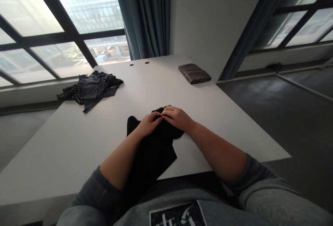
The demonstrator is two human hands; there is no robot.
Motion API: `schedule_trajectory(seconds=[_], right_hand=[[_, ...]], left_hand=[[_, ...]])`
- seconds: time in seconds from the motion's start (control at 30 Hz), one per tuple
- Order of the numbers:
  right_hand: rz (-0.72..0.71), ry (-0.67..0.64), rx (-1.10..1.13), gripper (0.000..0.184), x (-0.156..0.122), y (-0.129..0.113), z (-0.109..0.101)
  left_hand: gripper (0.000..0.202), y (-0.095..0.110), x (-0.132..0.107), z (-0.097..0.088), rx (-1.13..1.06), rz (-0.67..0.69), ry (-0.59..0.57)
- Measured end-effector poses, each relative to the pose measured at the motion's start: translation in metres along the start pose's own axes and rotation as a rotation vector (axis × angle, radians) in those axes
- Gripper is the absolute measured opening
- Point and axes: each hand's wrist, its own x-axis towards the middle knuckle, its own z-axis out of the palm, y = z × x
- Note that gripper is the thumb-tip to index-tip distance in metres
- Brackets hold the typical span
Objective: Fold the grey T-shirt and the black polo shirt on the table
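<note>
The room is wide and bare, with tall dark-framed windows [52, 28] on the left and right, a blue-grey curtain [145, 14] hanging in the corner between them, and a dark floor [286, 108] to the right. A large white bench [208, 115] fills the middle and runs away from the person toward the corner wall. On its far left part lies a loose heap of dark clothes [91, 89], one piece of it striped. On the far right, near the edge, sits a folded grey-brown cloth [194, 73]. Both are well apart from the hands. The black garment [153, 153] lies at the near middle of the bench. Its long axis runs from the person's lap, over the near edge, and straight away across the top, and its far end is bunched into a rounded fold. The left hand [149, 123] and right hand [177, 117] rest on that far end with their fingertips meeting. The fingers of each are curled and pinch the black fabric at its top edge, and both forearms lie along the garment.
</note>
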Motion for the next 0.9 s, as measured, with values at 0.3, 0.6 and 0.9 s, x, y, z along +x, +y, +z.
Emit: schedule_trajectory(seconds=[0.3,0.6,0.9], right_hand=[[0.072,-0.039,0.107,0.015,0.000,0.000,-0.004],[0.168,-0.057,0.052,0.012,0.001,-0.006,0.000],[0.285,-0.028,0.023,0.010,0.003,-0.011,0.008]], left_hand=[[0.016,-0.001,-0.001,0.004,0.211,0.035,0.040],[0.013,0.004,-0.001,0.010,0.366,0.007,0.057],[0.012,0.007,-0.006,0.014,0.493,0.031,0.091]])
